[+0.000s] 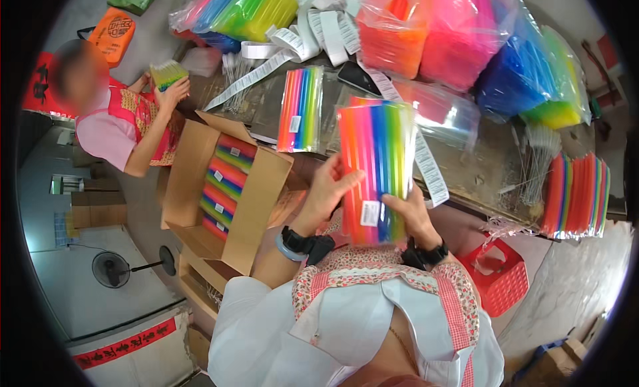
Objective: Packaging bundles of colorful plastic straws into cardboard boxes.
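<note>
**Left hand (331,195) and right hand (414,216) hold a flat, rainbow-striped pack in clear plastic (377,160)**

Both grips are closed on the pack's lower sides, thumbs pressed on the front; the fingers behind are mostly hidden. The pack is between the hands, above the floral fabric apron (363,259) and before the brown tabletop (476,175). A small white rectangular label (370,213) sits low on it. Leftward lie a similar slim rainbow-coloured pack (301,107) and an open brown cardboard box (255,217) containing striped packs (219,176).
</note>
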Motion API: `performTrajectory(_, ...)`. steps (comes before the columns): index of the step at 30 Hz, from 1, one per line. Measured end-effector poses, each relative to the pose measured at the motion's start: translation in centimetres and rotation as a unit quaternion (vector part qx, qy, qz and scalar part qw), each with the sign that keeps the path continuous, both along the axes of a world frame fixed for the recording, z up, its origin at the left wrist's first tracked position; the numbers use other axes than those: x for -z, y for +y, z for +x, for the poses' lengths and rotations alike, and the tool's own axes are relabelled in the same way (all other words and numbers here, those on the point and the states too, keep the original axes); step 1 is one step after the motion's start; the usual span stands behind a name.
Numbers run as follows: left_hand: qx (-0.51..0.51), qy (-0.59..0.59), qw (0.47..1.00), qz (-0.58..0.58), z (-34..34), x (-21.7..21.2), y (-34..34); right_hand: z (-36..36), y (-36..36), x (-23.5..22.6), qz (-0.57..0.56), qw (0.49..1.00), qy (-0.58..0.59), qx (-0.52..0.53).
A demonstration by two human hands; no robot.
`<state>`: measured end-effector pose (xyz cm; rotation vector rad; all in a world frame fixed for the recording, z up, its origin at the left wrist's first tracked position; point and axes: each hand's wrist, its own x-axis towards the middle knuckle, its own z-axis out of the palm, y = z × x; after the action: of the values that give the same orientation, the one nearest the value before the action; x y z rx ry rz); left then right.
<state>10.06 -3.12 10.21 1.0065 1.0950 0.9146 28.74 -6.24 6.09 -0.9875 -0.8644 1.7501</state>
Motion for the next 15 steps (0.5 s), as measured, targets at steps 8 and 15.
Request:
performTrajectory(8, -0.073, 0.132, 0.985, 0.08, -14.0, 8.5, 12.0, -13.9, 12.6, 4.1, -0.04, 0.998, 0.052, 0.003)
performTrajectory(15, -0.118, 0.328, 0.937, 0.035, -17.0, 12.2, 18.5, -19.5, 19.3, 9.5, -0.126, 0.974, -0.186, 0.019)
